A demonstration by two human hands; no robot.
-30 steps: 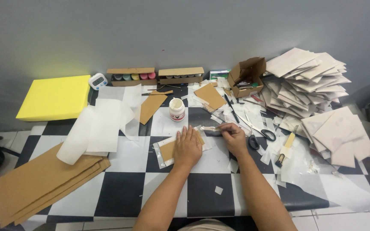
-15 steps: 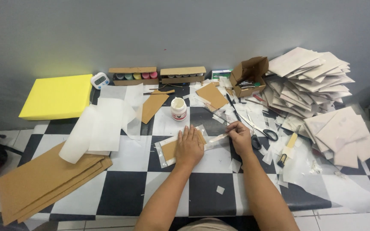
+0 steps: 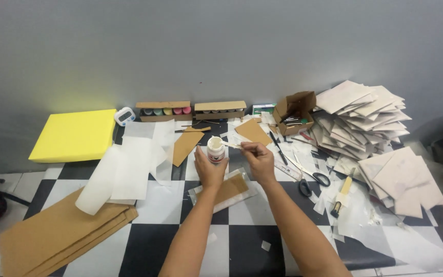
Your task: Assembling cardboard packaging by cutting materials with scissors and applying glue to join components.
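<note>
We steady the small white jar [image 3: 215, 149] in our closed left hand [image 3: 209, 172] while our right hand [image 3: 258, 159] pinches the thin stick [image 3: 233, 146] toward its mouth (the brown card [image 3: 227, 188] lies just below both wrists), dipping lightly so nothing drips.

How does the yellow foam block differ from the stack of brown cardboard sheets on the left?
The thick yellow foam block is bright yellow and one solid slab; the stack of brown cardboard sheets is dull brown and made of several thin layers. The block lies at the back by the grey wall; the stack lies nearer the person, partly under a white translucent paper sheet. Both lie flat on the black-and-white checkered floor, untouched by either hand.
</note>
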